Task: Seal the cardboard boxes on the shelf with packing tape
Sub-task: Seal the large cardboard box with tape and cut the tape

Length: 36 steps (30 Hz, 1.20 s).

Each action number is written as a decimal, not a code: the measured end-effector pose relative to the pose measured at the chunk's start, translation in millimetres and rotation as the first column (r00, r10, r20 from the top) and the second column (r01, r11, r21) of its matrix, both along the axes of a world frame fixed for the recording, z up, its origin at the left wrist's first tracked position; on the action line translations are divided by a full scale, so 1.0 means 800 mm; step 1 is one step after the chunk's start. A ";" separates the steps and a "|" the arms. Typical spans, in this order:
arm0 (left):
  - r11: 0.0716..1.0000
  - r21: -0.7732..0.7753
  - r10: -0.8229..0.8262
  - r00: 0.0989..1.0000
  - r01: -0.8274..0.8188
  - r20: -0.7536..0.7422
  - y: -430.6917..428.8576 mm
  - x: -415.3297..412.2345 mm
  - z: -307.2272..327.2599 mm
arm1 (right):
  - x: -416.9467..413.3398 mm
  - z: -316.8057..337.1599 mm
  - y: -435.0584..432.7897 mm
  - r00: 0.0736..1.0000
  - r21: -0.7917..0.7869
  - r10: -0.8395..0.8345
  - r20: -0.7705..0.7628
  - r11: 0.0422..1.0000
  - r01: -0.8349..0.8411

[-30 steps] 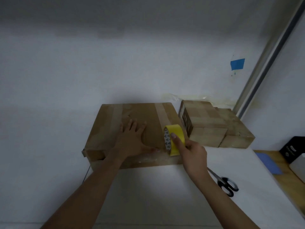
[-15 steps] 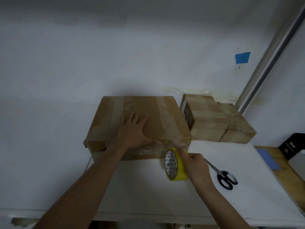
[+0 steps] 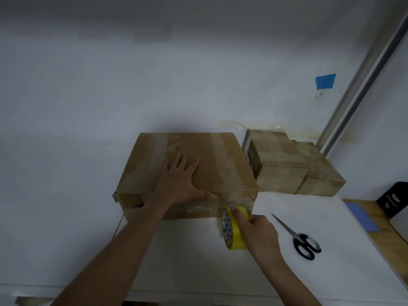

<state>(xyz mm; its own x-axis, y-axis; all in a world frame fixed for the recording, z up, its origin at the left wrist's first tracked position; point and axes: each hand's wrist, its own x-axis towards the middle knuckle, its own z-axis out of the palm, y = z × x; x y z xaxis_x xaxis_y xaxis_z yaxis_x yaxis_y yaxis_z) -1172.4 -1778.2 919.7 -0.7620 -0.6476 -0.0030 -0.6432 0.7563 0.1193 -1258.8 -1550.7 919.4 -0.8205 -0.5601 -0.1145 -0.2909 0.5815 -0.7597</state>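
White shelf (image 3: 198, 266), white wall behind. Big cardboard box (image 3: 220, 160) sits at the back of it, with smaller boxes (image 3: 284, 164) just right of the big box. Left hand (image 3: 181, 182) lies flat on the box top, fingers straight and spread. Right hand (image 3: 260, 233) is at the box's front right corner, fingers curled round the yellow tape roll (image 3: 229, 230), with clear tape running onto the box front. Scissors (image 3: 295, 235) lie right of that corner.

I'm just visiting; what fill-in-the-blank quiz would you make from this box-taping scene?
The left hand presses flat on the ___ of the big box.
The right hand grips a tape roll coloured ___.
The scissors lie to the ___ of that roll.
Missing: top; yellow; right.
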 end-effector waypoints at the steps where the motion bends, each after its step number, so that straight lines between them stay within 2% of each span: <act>1: 1.000 -0.001 -0.003 1.000 0.003 -0.010 0.000 0.001 0.000 | 0.000 -0.001 0.000 0.999 0.001 0.020 0.025 1.000 -0.020; 4: 1.000 0.001 -0.013 0.999 0.013 -0.040 0.002 0.004 -0.001 | 0.006 -0.008 0.005 0.994 -0.026 0.079 0.081 0.997 -0.077; 7: 1.000 0.005 -0.008 0.999 0.008 -0.043 0.002 0.004 0.001 | 0.004 -0.015 0.007 0.995 -0.059 0.041 0.089 0.998 -0.036; 12: 1.000 0.009 -0.004 1.000 0.004 -0.014 0.005 0.003 0.006 | 0.002 -0.014 0.008 1.000 -0.070 0.003 0.015 0.998 -0.002; 15: 1.000 0.008 -0.006 1.000 0.006 -0.006 0.006 0.004 0.008 | -0.003 -0.011 0.003 1.000 -0.008 -0.021 -0.003 1.000 0.021; 18: 1.000 0.023 -0.004 1.000 0.004 -0.014 0.004 0.004 0.010 | -0.004 -0.018 0.006 0.990 0.150 0.029 0.135 0.988 -0.049; 22: 0.999 0.032 -0.013 0.997 0.015 -0.075 0.007 0.008 0.013 | 0.001 -0.024 0.014 0.991 0.115 0.017 0.136 0.993 -0.032; 25: 0.997 0.080 -0.004 0.976 0.022 -0.216 0.019 0.015 0.012 | 0.011 -0.016 0.016 0.982 0.049 0.020 0.188 0.998 -0.029; 27: 0.993 0.117 0.024 0.925 0.022 -0.379 0.033 0.021 0.005 | 0.016 -0.014 0.018 0.970 0.001 0.040 0.240 0.999 -0.042; 28: 0.993 0.111 0.030 0.871 0.029 -0.491 0.045 0.024 -0.002 | 0.016 -0.013 0.020 0.962 -0.025 0.050 0.267 0.999 -0.045; 30: 1.000 0.016 -0.004 0.701 0.022 -0.713 0.080 0.029 -0.022 | 0.016 -0.013 0.022 0.950 -0.051 0.066 0.305 0.997 -0.053; 32: 1.000 0.014 0.014 0.566 -0.005 -0.824 0.123 0.034 -0.042 | 0.016 -0.013 0.022 0.938 -0.078 0.080 0.337 0.995 -0.057; 34: 0.976 0.217 0.186 0.551 -0.009 -0.814 0.162 0.036 -0.054 | 0.015 -0.018 0.022 0.930 -0.106 0.093 0.356 0.993 -0.059; 36: 0.875 0.484 0.404 0.582 -0.020 -0.706 0.191 0.033 -0.062 | 0.015 -0.022 0.022 0.935 -0.097 0.090 0.344 0.993 -0.060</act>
